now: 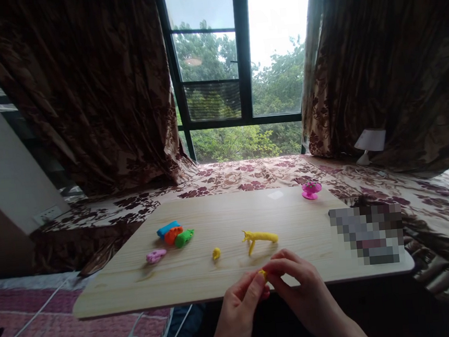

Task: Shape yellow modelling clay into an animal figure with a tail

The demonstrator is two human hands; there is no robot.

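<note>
Pale wood-grain tabletop [124,282] before a curtained window: one small yellow clay piece [262,273] above its near edge, pinched between the fingertips of left hand [239,298] and right hand [311,284], seemingly for steady, fine control. Beyond, a branched yellow clay form [265,235] and small yellow lump [216,253], probably kept within reach; farther left, blue [168,228], orange [172,236] and green clay lumps [184,238], grouped perhaps to leave working room.

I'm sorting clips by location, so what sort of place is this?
Probably a bedroom or similar room at home: patterned curtains frame the window, a small lamp stands on the cloth-covered ledge, and a pink quilted cover lies at the left.
</note>
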